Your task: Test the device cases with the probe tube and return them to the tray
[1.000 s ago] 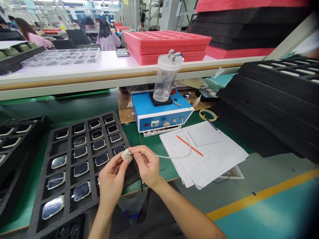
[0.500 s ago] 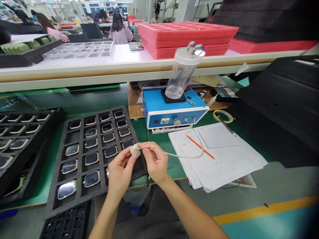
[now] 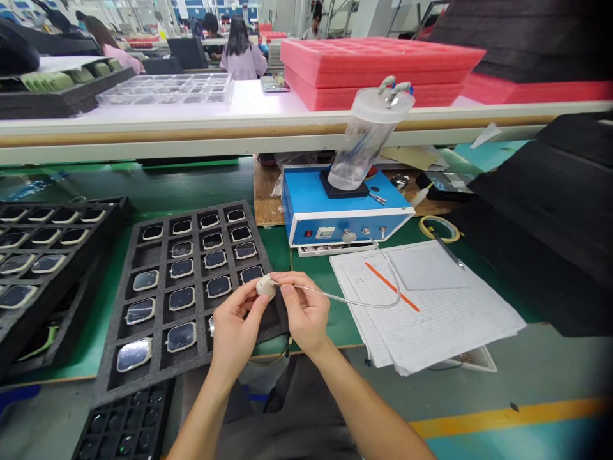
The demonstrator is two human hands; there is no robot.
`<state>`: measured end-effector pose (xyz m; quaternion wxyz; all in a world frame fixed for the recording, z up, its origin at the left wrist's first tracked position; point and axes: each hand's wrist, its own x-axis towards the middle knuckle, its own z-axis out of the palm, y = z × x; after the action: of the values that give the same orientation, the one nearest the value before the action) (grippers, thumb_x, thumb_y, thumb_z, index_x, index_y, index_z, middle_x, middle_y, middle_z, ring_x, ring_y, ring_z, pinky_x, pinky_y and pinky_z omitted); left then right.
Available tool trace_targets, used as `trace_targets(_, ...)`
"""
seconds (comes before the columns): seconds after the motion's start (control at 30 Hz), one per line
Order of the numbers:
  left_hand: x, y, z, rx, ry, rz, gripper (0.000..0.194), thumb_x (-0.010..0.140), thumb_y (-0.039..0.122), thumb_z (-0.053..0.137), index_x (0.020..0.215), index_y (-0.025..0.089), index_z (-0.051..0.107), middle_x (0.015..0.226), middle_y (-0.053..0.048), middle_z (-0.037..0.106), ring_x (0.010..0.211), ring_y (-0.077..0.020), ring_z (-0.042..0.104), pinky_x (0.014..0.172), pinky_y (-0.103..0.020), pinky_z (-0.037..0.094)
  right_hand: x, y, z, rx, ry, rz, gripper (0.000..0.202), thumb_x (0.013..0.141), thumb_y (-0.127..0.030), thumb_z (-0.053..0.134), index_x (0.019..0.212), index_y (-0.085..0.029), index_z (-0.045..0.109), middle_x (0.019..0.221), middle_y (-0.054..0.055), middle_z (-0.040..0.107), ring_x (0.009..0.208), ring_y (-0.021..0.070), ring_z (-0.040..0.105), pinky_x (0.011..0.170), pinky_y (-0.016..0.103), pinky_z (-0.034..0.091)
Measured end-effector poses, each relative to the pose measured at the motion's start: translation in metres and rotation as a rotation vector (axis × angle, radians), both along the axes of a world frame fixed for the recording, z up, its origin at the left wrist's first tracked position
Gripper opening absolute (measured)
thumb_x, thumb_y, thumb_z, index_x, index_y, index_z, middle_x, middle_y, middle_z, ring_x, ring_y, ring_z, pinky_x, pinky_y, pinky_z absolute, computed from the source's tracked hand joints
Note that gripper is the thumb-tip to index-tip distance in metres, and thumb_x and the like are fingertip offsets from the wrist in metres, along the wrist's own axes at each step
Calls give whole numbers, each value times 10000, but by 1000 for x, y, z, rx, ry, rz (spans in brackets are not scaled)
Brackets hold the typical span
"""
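Note:
My left hand (image 3: 235, 332) is closed, pinching a small beige, rounded watch-like case (image 3: 265, 287) between thumb and fingertips. In my right hand (image 3: 306, 313) the fingers are closed around the end of a thin clear tube (image 3: 357, 302), whose slim tip meets the edge of the beige case. From there the tube loops right and back to the front of a blue control box (image 3: 345, 211). Below and left of my hands lies a dark foam tray (image 3: 160, 281) with watch faces (image 3: 181, 337) in its compartments. My left hand partly covers the tray's near right corner.
A clear cylinder (image 3: 359, 144) stands tilted on the blue box. Right of it are papers (image 3: 450, 319) with an orange stick (image 3: 391, 286), and a tape roll (image 3: 439, 229). Another loaded tray (image 3: 43, 275) is at left. Red foam trays (image 3: 373, 64) sit on the shelf.
The view has swung a little to the left, so the scene sits further right. Both hands keep nearly the same hold, with the tube tip still at the beige case.

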<state>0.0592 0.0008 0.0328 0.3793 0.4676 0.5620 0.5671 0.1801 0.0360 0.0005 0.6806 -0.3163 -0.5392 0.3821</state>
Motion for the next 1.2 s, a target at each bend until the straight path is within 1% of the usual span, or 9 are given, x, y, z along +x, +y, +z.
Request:
trace_targets(0.63, -2, 3, -4, -4, 59, 27, 380, 838, 420, 791, 1130, 177, 799, 1095, -102, 825, 967, -266, 793, 908, -383, 646, 0, 3, 0, 14, 10, 10, 152, 1021, -281, 615, 994, -237, 758, 1015, 90, 787, 986, 224, 773, 856, 373, 652)
trace_targets(0.7, -3, 3, -1, 25, 195, 59, 351, 900, 405, 712, 1159, 179, 785, 1132, -107, 812, 1001, -268, 773, 920, -387, 622, 1, 2, 0, 33, 32, -8, 152, 1023, -293, 610, 987, -235, 746, 1004, 88, 783, 972, 225, 775, 853, 383, 653)
trace_targets(0.77, -4, -1, 6, 81, 442, 57, 327, 977, 338, 586, 1204, 186, 767, 1155, -112, 795, 1036, -269, 733, 953, -410, 578, 3, 0, -1, 46, 71, -62, 146, 1028, -298, 600, 989, -240, 728, 989, 77, 775, 960, 223, 773, 845, 391, 658)
trace_targets(0.83, -4, -7, 13, 97, 733, -36, 347, 1010, 246, 486, 1224, 199, 755, 1099, -109, 786, 1010, -276, 679, 936, -437, 536, 4, -2, 0, 35, 96, -120, 141, 1034, -304, 591, 994, -248, 714, 971, 64, 766, 940, 217, 769, 829, 390, 664)
trace_targets(0.93, -4, -20, 17, 4, 1061, -228, 354, 1003, 160, 455, 1169, 206, 765, 940, -97, 755, 902, -284, 618, 831, -430, 497, 5, -3, 0, 2, 123, -135, 144, 1031, -322, 600, 991, -246, 716, 943, 55, 752, 891, 205, 758, 794, 375, 668)
trace_targets(1.0, -5, -27, 15, -11, 1158, -252, 347, 1000, 150, 474, 1202, 194, 753, 995, -108, 741, 930, -289, 617, 839, -428, 498, 5, -4, -1, -8, 138, -110, 150, 1027, -331, 613, 990, -241, 728, 941, 56, 747, 878, 200, 753, 777, 363, 663)
trace_targets(1.07, -10, -26, 12, 65, 1161, -182, 374, 1007, 154, 483, 1308, 159, 705, 1153, -143, 714, 1043, -296, 624, 920, -435, 511, 6, -5, -3, -26, 123, -95, 161, 1028, -336, 615, 992, -241, 739, 949, 55, 750, 879, 197, 750, 779, 355, 657)
trace_targets(1.13, -17, -15, 14, 145, 1153, -119, 390, 1019, 158, 485, 1363, 129, 668, 1244, -166, 690, 1122, -296, 625, 994, -430, 511, 6, -3, -5, -68, 82, -97, 174, 1033, -354, 611, 1002, -242, 740, 954, 53, 758, 874, 193, 751, 791, 353, 653)
trace_targets(1.2, -25, 6, 21, 137, 1216, -160, 346, 1012, 169, 538, 1318, 128, 695, 1225, -159, 713, 1117, -301, 645, 1016, -426, 514, 7, 0, -5, -119, 45, -102, 194, 1033, -390, 613, 1024, -236, 731, 964, 53, 766, 869, 191, 755, 805, 354, 651)
